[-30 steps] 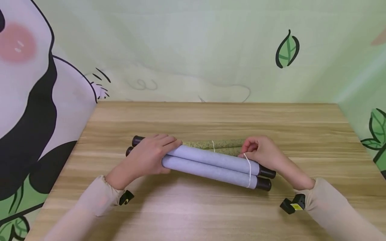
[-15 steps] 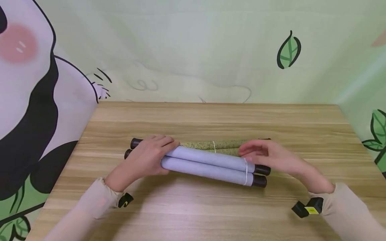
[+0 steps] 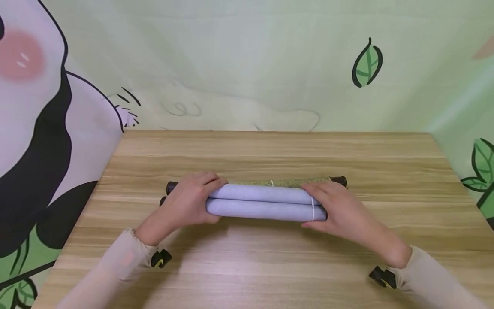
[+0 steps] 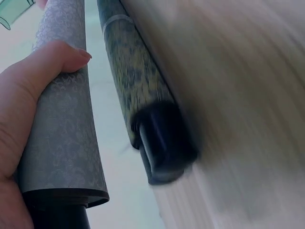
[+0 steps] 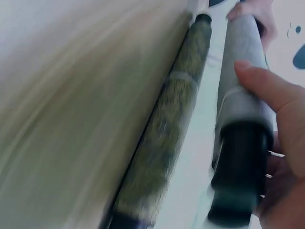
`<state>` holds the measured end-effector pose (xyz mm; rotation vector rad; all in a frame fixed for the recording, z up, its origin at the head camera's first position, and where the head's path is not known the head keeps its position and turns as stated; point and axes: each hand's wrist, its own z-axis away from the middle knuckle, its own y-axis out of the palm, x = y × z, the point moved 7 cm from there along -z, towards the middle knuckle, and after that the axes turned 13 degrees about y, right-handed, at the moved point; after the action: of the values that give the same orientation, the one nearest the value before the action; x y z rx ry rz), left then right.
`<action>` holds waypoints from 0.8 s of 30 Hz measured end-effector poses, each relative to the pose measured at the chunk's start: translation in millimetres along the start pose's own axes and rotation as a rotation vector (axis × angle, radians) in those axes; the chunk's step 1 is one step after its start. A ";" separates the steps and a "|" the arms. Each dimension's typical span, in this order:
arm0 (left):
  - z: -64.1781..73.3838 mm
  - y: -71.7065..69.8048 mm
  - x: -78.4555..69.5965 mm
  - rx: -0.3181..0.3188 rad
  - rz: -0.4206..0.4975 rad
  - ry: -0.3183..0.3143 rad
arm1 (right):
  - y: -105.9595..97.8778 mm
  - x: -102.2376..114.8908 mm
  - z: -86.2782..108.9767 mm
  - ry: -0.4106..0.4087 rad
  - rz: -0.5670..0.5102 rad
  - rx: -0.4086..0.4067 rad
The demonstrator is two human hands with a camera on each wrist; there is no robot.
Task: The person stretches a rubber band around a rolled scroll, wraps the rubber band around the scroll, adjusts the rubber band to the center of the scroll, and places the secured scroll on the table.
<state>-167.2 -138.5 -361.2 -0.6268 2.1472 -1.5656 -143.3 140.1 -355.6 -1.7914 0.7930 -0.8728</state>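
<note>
A pale blue hanging scroll (image 3: 262,210), rolled from both ends into two parallel rolls, is held level above the table. My left hand (image 3: 191,199) grips its left end, the thumb across the near side. At the other end my right hand (image 3: 339,208) grips the rolls beside a thin white band (image 3: 313,209), hiding most of the black knobs there. Behind it a second rolled scroll (image 3: 297,183), mottled green and gold, lies on the table, partly covered. Its black end knobs (image 4: 167,138) and white band (image 5: 183,78) show in the wrist views.
The wood-grain table (image 3: 247,262) extends around the scrolls. A pale green printed backdrop (image 3: 247,64) with a panda (image 3: 23,107) and leaves rises at the back and sides. Small black wrist cameras sit under both sleeves.
My right hand moved from the white band, relaxed its fingers, then took hold of the pale scroll's right end. That end has risen, bringing the scroll nearly level. My left hand kept its grip.
</note>
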 end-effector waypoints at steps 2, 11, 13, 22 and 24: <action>-1.7 2.2 -3.3 0.001 0.012 0.004 | 3.0 6.0 -0.6 -0.022 -0.003 -0.016; -0.5 0.7 2.6 0.023 0.038 -0.082 | -2.9 -5.1 -0.7 -0.029 0.022 -0.054; -0.7 -0.1 3.0 0.017 0.041 -0.077 | -5.9 -6.9 -0.6 -0.039 0.032 -0.069; -10.8 4.1 -8.5 0.005 0.033 -0.020 | 1.6 14.9 -3.4 -0.095 0.021 -0.105; -10.8 3.3 -7.2 0.003 0.036 -0.033 | 1.0 10.8 -3.1 -0.081 0.027 -0.100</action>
<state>-167.8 -125.1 -360.9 -0.6058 2.1198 -1.5286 -140.3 129.5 -353.4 -1.8872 0.8188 -0.7502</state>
